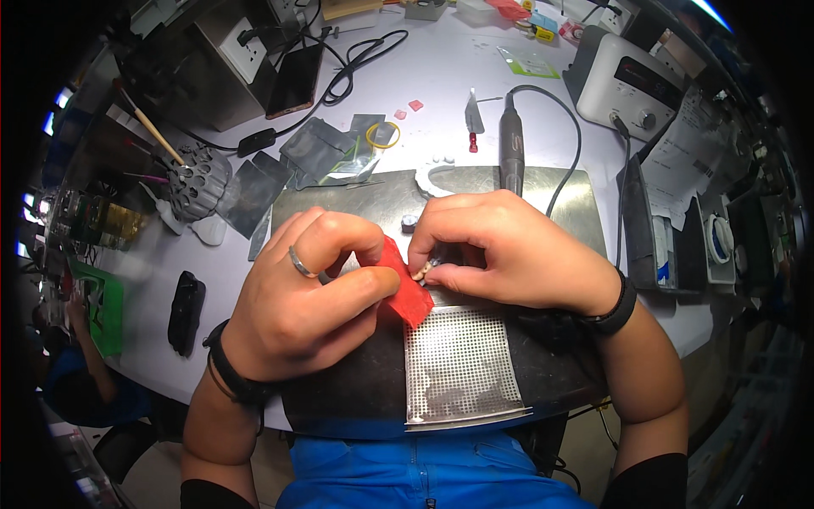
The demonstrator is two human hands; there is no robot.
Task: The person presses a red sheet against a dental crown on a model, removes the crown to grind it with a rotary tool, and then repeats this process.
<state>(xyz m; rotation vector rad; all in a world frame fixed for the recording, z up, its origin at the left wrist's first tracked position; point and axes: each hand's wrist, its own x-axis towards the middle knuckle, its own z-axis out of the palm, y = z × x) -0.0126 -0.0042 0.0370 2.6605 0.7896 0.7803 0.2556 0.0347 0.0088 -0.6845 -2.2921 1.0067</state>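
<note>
At the left of the frame, a grey holder (201,182) stands on the counter (441,59), its rods upright or leaning, presumably for easy picking. At centre, the left hand (318,297) pinches a red sheet (413,299) between thumb and forefinger; the grip takes one edge, apparently to leave the rest free. Its lower corner overlies the perforated plate (462,360). Just right of the sheet, the right hand (509,250) holds a small pale piece (421,272) in a narrow fingertip pinch, likely for fine control. Contact between sheet and piece cannot be confirmed. The handpiece (511,144) lies at upper centre-right, tip end on the metal board (560,191), seemingly parked within reach.

Edges and room: left of the left hand, bare counter allows sideways withdrawal. The board's near edge meets the blue trousers (365,467), so clearance there is slight. Beyond the right hand, the handpiece and its cable (577,144) restrict forward movement.
</note>
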